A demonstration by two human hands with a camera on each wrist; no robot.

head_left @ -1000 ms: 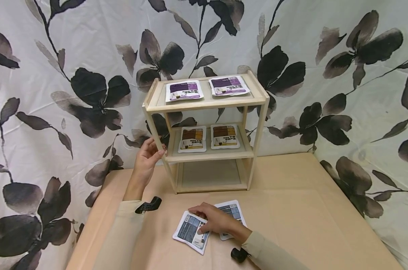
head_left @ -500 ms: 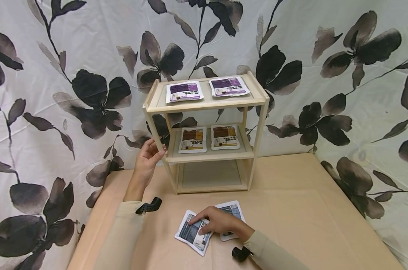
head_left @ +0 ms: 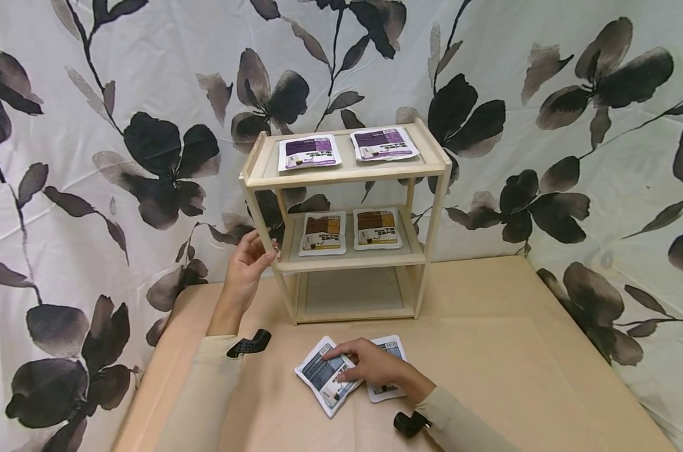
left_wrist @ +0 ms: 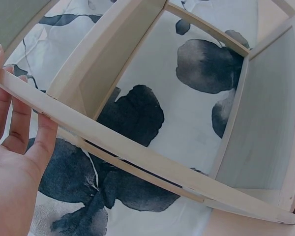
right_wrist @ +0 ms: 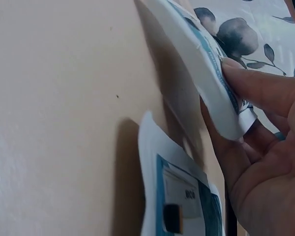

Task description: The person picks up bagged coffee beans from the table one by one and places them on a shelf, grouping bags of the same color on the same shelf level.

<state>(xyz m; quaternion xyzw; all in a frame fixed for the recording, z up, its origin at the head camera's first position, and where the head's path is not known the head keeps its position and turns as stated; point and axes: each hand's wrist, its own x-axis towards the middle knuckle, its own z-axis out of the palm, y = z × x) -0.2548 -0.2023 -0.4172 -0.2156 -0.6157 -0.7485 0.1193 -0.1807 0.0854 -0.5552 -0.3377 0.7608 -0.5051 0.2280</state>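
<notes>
My left hand (head_left: 244, 270) holds the left front post of a pale wooden three-tier shelf (head_left: 349, 178). In the left wrist view, the fingers curl behind the post (left_wrist: 137, 155) with the thumb over its near side. Over the table in front, my right hand (head_left: 382, 366) pinches the right edge of a white and blue pouch (head_left: 321, 375). The right wrist view has this pouch tilted, thumb (right_wrist: 253, 83) on its printed face and fingers beneath, a shadow below it. Partly covered by the right hand, a second blue pouch (head_left: 394, 347) lies on the table just to the right.
On the top tier sit two purple pouches, a left one (head_left: 309, 153) and a right one (head_left: 383, 144). The middle tier bears two brown and yellow pouches (head_left: 323, 233). Behind the beige table (head_left: 488, 314) hangs a floral cloth (head_left: 375, 75).
The right hand has closed its hold on the left blue pouch, turned it and shifted it slightly right and toward the shelf. My left hand stays on the post.
</notes>
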